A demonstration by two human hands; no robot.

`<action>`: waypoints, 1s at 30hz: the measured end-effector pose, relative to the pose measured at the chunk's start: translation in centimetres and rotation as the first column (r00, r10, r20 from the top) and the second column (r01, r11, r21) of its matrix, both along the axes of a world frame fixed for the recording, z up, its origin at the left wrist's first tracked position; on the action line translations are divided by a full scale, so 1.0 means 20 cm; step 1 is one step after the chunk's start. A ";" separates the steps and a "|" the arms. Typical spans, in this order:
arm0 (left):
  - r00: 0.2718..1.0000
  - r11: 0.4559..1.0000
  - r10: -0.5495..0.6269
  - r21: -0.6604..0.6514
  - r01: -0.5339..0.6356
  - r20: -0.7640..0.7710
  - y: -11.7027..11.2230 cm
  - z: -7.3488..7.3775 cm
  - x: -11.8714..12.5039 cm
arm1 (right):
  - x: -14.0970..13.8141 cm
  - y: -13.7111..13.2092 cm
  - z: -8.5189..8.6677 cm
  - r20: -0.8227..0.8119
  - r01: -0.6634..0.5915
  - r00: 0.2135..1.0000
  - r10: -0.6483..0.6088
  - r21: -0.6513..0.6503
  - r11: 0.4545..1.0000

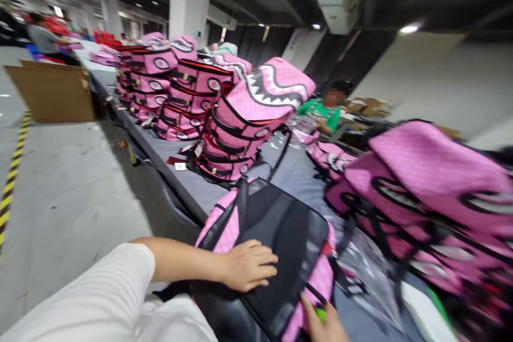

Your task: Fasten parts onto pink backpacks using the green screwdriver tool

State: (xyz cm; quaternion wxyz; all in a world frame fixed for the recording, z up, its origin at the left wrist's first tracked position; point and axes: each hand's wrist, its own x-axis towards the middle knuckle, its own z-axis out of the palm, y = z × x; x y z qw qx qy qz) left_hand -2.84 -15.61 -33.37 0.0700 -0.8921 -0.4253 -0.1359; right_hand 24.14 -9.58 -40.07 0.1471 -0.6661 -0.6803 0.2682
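Observation:
A pink and black backpack (280,235) lies with its black padded back panel up on the grey-covered table in front of me. My left hand (250,266) rests flat on that panel, fingers stretched out. At the backpack's near right side is my right hand (323,323), partly cut off by the lower frame edge. Its thumb and fingers close around a small bright green object (320,314), whose kind I cannot make out. A black strap (242,206) lies along the panel's left side.
Stacked pink backpacks (236,128) with shark-mouth prints line the table (188,192). More pink bags (433,192) are heaped at right, beside clear plastic wrap (368,272). A person in green (326,112) is across the table. A cardboard box (56,93) stands on the floor at left.

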 end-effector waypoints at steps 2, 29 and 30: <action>0.994 0.992 -0.104 0.067 0.107 -0.041 0.20 0.09 0.12 | -0.06 -0.08 0.05 0.030 0.020 0.999 -0.023 0.077 0.997; 0.894 0.952 -0.295 -0.027 0.304 -0.338 1.09 0.29 0.13 | -0.12 -0.14 0.04 -0.065 -0.027 0.997 0.044 0.243 0.970; 0.876 0.938 -0.342 -0.069 0.340 -0.340 1.04 0.29 0.15 | -0.11 -0.15 0.03 -0.074 -0.024 0.996 0.044 0.255 0.967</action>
